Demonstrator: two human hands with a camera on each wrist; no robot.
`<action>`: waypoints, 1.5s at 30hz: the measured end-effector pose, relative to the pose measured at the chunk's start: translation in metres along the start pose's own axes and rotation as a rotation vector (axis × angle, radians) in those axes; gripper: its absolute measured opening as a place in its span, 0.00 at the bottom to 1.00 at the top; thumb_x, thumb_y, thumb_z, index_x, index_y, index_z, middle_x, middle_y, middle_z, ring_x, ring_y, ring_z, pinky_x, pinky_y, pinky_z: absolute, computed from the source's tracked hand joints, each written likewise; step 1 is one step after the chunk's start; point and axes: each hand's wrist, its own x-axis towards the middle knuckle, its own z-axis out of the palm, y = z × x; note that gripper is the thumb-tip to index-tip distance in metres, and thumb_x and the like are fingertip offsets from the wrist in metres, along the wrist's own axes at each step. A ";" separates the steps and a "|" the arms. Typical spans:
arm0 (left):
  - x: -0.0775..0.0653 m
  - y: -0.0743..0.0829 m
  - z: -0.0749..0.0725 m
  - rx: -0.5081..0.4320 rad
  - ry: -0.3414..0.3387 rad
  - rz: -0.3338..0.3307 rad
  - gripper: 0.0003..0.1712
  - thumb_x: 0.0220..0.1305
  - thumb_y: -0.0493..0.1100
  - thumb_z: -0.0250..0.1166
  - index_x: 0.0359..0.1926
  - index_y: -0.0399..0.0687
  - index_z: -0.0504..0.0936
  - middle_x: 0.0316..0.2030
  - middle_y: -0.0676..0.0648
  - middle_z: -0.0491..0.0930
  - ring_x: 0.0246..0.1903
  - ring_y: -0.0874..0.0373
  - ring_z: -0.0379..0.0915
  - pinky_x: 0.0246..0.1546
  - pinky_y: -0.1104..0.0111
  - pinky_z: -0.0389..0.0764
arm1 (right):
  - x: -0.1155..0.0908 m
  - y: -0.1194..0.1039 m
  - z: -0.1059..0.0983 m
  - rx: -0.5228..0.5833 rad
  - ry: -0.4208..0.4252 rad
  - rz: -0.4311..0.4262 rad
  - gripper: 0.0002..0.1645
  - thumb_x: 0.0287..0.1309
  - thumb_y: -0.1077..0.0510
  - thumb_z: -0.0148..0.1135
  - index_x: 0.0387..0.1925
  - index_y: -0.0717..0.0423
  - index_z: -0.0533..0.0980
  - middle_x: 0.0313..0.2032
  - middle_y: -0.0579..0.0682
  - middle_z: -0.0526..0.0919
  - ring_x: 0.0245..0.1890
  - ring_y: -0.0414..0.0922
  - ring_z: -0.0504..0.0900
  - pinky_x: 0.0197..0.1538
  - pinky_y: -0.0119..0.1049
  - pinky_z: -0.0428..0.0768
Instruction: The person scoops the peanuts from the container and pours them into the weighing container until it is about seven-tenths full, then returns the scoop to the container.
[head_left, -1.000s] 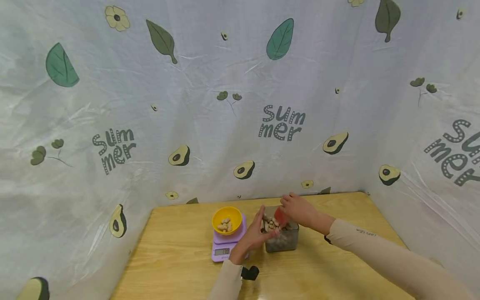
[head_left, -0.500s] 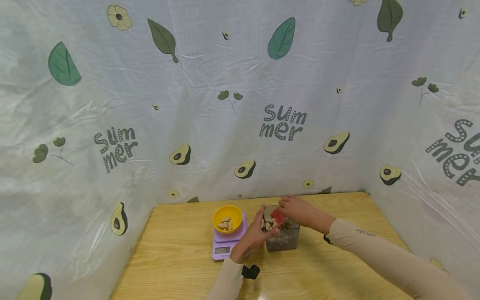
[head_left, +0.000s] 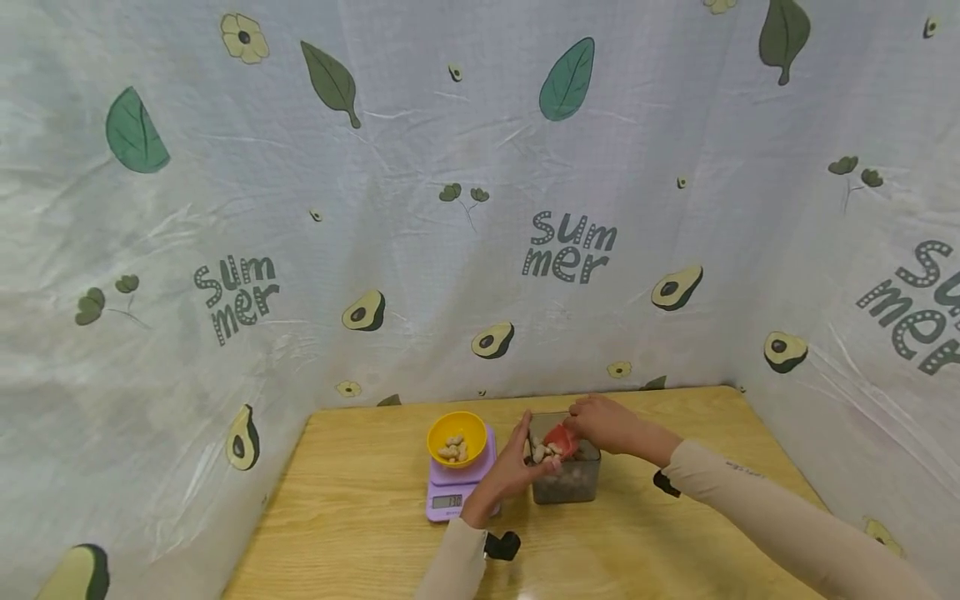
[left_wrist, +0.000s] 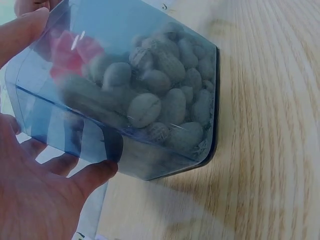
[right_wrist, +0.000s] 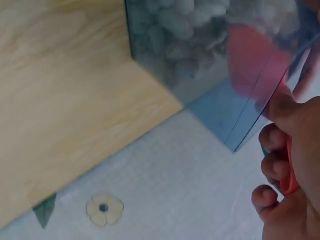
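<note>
My right hand [head_left: 606,423] grips the handle of a red scoop [head_left: 561,442]. The scoop's head is inside a clear, smoke-tinted container [head_left: 566,490], with peanuts [head_left: 542,452] at its mouth. Through the wall, in the right wrist view, the red scoop [right_wrist: 252,62] shows beside the nuts, and curled fingers wrap its handle. My left hand [head_left: 507,475] holds the container's left side, thumb at the front rim; in the left wrist view the fingers [left_wrist: 95,175] press along the wall. Left of it, a yellow bowl [head_left: 467,423] with several peanuts sits on a purple kitchen scale [head_left: 450,477].
The scale's display [head_left: 447,502] appears to read 130. All stands on a wooden table [head_left: 360,500]. Behind and at both sides hangs a white printed sheet [head_left: 420,250], which meets the table's back edge.
The scoop has tilted up in the container, from head down to lying flatter with peanuts at its mouth. My right hand has shifted slightly right. The left hand keeps its hold.
</note>
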 end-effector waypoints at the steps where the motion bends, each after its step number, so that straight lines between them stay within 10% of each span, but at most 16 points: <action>1: 0.000 0.000 0.000 -0.002 -0.005 -0.003 0.64 0.54 0.75 0.62 0.79 0.61 0.36 0.79 0.44 0.42 0.75 0.40 0.48 0.70 0.41 0.60 | 0.000 0.000 0.001 -0.001 -0.006 0.010 0.10 0.51 0.55 0.73 0.37 0.46 0.83 0.32 0.43 0.83 0.34 0.43 0.79 0.39 0.39 0.80; 19: -0.002 0.002 0.003 -0.009 0.002 0.001 0.65 0.53 0.77 0.61 0.79 0.62 0.36 0.79 0.44 0.43 0.76 0.40 0.48 0.70 0.41 0.59 | 0.007 -0.014 0.018 0.096 0.106 0.006 0.08 0.52 0.52 0.73 0.32 0.48 0.82 0.27 0.43 0.82 0.28 0.43 0.77 0.31 0.37 0.72; 45: -0.002 0.001 0.001 -0.001 0.003 -0.046 0.64 0.53 0.77 0.61 0.78 0.66 0.33 0.79 0.42 0.42 0.74 0.37 0.50 0.69 0.39 0.60 | -0.015 -0.017 0.015 0.341 0.158 0.269 0.08 0.59 0.56 0.66 0.41 0.51 0.83 0.35 0.45 0.85 0.34 0.45 0.80 0.39 0.43 0.75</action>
